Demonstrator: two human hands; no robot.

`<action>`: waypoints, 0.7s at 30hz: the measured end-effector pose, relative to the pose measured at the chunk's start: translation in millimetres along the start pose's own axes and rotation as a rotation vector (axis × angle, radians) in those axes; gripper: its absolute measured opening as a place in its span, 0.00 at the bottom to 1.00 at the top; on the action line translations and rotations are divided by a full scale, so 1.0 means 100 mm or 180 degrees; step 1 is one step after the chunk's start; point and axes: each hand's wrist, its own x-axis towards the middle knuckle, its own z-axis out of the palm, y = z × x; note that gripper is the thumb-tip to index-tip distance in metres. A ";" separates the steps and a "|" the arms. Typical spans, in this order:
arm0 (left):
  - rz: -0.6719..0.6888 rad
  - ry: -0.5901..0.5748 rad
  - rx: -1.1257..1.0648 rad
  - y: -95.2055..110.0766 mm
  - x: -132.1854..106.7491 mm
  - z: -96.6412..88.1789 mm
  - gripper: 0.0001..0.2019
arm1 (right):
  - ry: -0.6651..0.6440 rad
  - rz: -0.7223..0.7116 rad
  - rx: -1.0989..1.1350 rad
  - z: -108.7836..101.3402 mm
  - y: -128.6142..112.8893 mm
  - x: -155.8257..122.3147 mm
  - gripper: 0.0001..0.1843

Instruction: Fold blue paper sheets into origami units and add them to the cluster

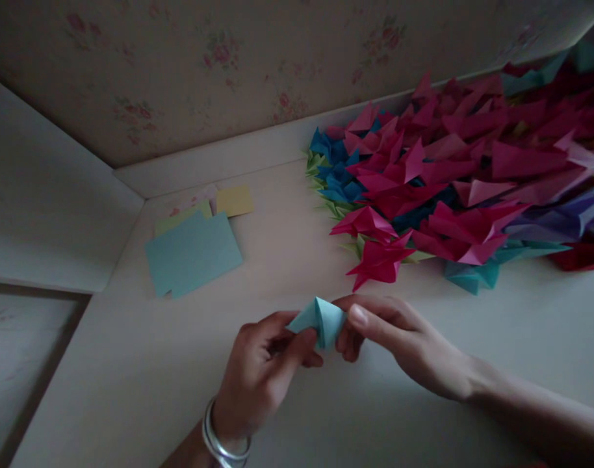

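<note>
A small light-blue folded paper piece [320, 320] is held between both hands just above the pale tabletop [131, 377]. My left hand [262, 370], with silver bangles at the wrist, pinches its left side with thumb and fingers. My right hand [389, 338] grips its right side, fingers curled around the fold. The paper forms a small peaked, partly folded shape.
A big heap of folded paper pieces [453, 175], mostly pink and red with blue, green, teal and purple ones, lies at the back right. A stack of flat coloured paper sheets [192, 253] lies at the back left. A floral wall [229, 65] rises behind.
</note>
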 end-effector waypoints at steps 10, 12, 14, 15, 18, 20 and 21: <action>-0.0251 -0.0231 -0.0301 0.04 -0.01 0.04 0.10 | 0.0093 -0.0059 -0.0451 0.03 0.02 -0.03 0.17; -0.0203 -0.0237 -0.0293 0.04 -0.02 0.03 0.10 | 0.0015 -0.0018 -0.0373 0.03 -0.01 -0.03 0.18; -0.0278 -0.0333 -0.0566 0.03 -0.01 0.02 0.12 | -0.0140 0.0103 -0.0102 0.03 -0.03 -0.03 0.18; -0.0333 -0.0405 -0.0776 0.03 -0.01 0.01 0.12 | -0.0245 0.0171 0.0097 0.02 -0.04 -0.03 0.18; -0.0404 -0.0622 -0.1406 0.02 -0.01 -0.01 0.11 | -0.0413 0.0303 0.0680 -0.01 -0.05 -0.04 0.17; -0.0358 -0.0692 -0.1588 0.01 -0.02 0.00 0.11 | -0.0378 0.0335 0.0996 -0.02 -0.02 -0.04 0.15; -0.0321 -0.0674 -0.1621 0.00 -0.02 0.00 0.11 | -0.0351 0.0348 0.1155 -0.03 0.01 -0.04 0.13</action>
